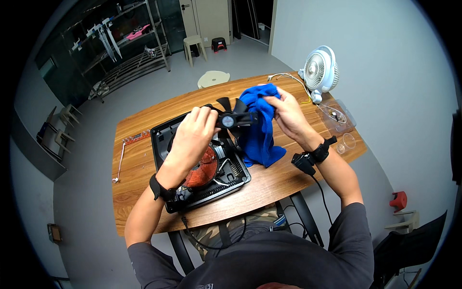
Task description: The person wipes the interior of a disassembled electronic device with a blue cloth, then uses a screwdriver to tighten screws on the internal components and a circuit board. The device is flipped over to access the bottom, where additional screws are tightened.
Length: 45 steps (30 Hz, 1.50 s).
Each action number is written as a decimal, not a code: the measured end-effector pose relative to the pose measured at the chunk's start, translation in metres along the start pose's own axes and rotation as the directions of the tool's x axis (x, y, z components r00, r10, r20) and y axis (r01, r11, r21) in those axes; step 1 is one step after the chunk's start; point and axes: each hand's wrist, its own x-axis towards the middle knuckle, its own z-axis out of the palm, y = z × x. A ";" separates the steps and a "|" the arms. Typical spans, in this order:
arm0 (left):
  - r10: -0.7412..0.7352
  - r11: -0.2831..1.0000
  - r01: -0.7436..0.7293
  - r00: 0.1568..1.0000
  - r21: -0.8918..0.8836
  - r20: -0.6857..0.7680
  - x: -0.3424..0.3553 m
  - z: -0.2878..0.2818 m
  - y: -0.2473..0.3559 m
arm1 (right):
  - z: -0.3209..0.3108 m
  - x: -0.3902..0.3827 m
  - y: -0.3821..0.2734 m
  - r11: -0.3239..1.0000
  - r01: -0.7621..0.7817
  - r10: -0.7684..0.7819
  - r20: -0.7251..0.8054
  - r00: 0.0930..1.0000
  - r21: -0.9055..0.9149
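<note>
My left hand (pixel 192 134) grips a small black cooling fan (pixel 228 121) by its frame, holding it above an opened black appliance housing (pixel 242 184). A round copper-coloured coil (pixel 204 171), wires and a dark spring-like strip show inside the housing, which resembles an induction cooker. My left forearm hides part of it. To the right of the fan, my right hand (pixel 288 113) pinches a bright blue cloth (pixel 262 137). Folds of the cloth hang down onto the wooden table (pixel 269 185), against the fan's right side. Whether the cloth touches the blades is hard to tell.
A narrow orange circuit board (pixel 137 137) with a white cable lies at the table's left. At the far right are a light-blue desk fan (pixel 318 72), a clear plastic tray (pixel 344 123) and clear cups (pixel 347 141). A pale stool (pixel 213 78) stands beyond the far edge.
</note>
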 end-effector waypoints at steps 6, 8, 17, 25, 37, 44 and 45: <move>-0.189 0.982 0.188 0.982 0.024 0.018 0.001 0.008 -0.006 | 0.011 -0.007 -0.009 0.996 0.093 -0.092 0.065 0.994 -0.017; -0.242 0.970 0.243 0.970 -0.030 0.038 0.008 0.010 0.002 | 0.014 -0.004 0.001 0.982 0.131 -0.109 0.158 0.981 -0.137; -0.229 0.973 0.229 0.973 -0.037 -0.002 0.027 0.011 0.031 | 0.045 0.015 0.023 0.613 0.442 -0.469 0.149 0.871 -0.655; -0.291 0.938 0.295 0.955 -0.180 0.053 0.021 0.017 0.029 | 0.052 0.021 0.030 0.500 0.421 -0.501 0.144 0.854 -0.757; -0.304 0.899 0.308 0.951 -0.312 0.063 0.016 0.005 0.018 | 0.032 0.033 0.023 0.585 0.486 -0.557 0.113 0.822 -0.650; -0.357 0.886 0.375 0.927 -0.274 0.116 0.004 -0.012 -0.011 | -0.010 0.050 0.003 0.601 0.385 -0.555 -0.020 0.831 -0.700; -0.362 0.894 0.372 0.928 -0.249 0.088 -0.001 -0.011 -0.022 | -0.023 0.054 -0.002 0.510 0.377 -0.576 0.018 0.817 -0.773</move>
